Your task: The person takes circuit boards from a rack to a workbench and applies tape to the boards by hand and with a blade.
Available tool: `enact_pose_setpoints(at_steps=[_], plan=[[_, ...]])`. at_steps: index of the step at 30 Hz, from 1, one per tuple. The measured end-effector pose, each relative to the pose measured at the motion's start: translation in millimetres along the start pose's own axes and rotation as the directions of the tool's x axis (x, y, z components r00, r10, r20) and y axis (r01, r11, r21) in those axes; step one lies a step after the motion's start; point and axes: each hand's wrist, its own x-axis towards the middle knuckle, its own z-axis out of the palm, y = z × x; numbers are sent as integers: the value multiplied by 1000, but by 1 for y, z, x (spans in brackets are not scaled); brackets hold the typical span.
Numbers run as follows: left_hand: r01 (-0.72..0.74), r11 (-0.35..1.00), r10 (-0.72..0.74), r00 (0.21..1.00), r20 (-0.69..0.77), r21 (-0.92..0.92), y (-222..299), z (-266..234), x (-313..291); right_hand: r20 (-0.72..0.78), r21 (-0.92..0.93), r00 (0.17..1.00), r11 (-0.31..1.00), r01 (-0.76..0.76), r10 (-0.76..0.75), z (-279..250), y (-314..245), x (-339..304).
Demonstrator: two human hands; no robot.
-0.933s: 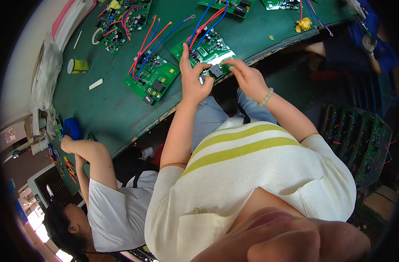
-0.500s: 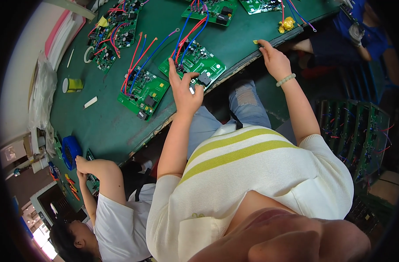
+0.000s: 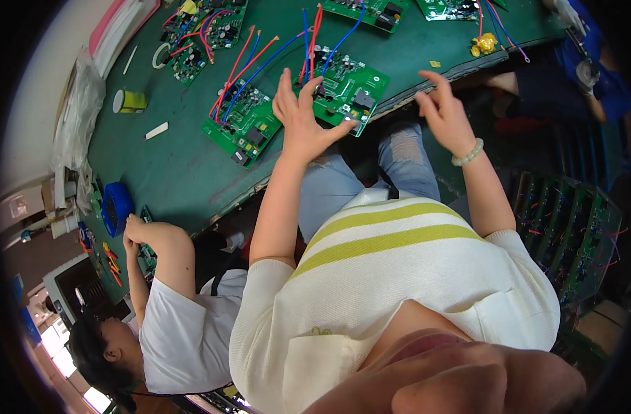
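In front of me a green circuit board (image 3: 346,86) with red and blue wires lies at the table's edge. My left hand (image 3: 305,127) is over its left side, fingers raised and thumb stretched out along the near edge; it seems to grip nothing, though I cannot tell whether it touches the board. A second wired circuit board (image 3: 243,131) lies just to the left. My right hand (image 3: 450,121) is off the board's right side by the table edge, fingers apart with nothing in them. Beyond its fingertips a small yellow piece (image 3: 435,63) rests on the table.
More wired boards (image 3: 370,12) lie along the far side. At the right is a yellow lump (image 3: 484,45). A yellow-green cup (image 3: 130,101), a white strip (image 3: 156,130) and a tape roll (image 3: 161,55) are on the left. Co-workers sit at left and far right; racked boards (image 3: 570,234) stand at my right.
My right hand has drawn back from the small yellow piece, which its fingertips were at before. My left hand's thumb has spread outward. The view has shifted slightly.
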Motion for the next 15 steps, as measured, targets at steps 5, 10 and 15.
enact_pose_setpoints(at_steps=[5, 10, 15], plan=[[17, 991, -1, 992, 126, -129, -8, 3, -4, 200, -72, 962, 976, 204, -186, 34, -29, -9], [-78, 985, 83, 996, 26, -156, -10, 8, -7, 292, -253, 935, 927, 277, -200, 44, -40, -7], [-80, 979, 86, 996, 22, -185, -12, 10, -6, 356, -463, 913, 811, 357, -199, 49, -48, -6]])
